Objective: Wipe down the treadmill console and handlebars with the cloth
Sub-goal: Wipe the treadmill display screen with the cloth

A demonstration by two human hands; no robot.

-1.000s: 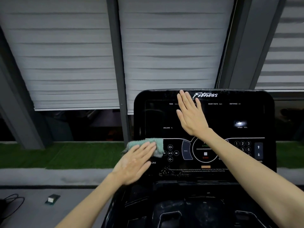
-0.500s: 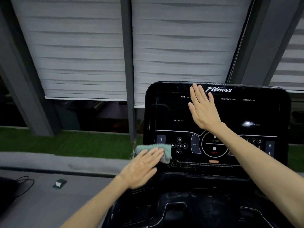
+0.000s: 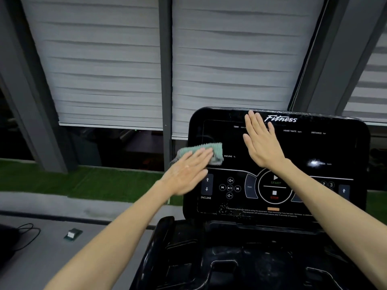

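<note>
The cloth (image 3: 201, 150) lay on the treadmill console (image 3: 335, 147) at its left edge, beside the INCLINE label, pressed under the left hand's (image 3: 186, 174) straight fingers, while the right hand (image 3: 261, 143) rested flat, fingers extended, on the upper display.

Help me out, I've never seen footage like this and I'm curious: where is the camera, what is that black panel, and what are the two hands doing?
The camera sits on a person's head and looks forward and down, so you see their own bare arms reaching out. The black panel is a treadmill console, with START, STOP and INCLINE buttons printed on it. The left hand presses a green cloth flat against the console's left side, fingers straight, just above the incline arrows. The right hand lies flat on the dark screen beside the Fitness logo and holds nothing. Below the panel is the console's black tray. Behind are window blinds, and a small object lies on the floor to the left.
</note>
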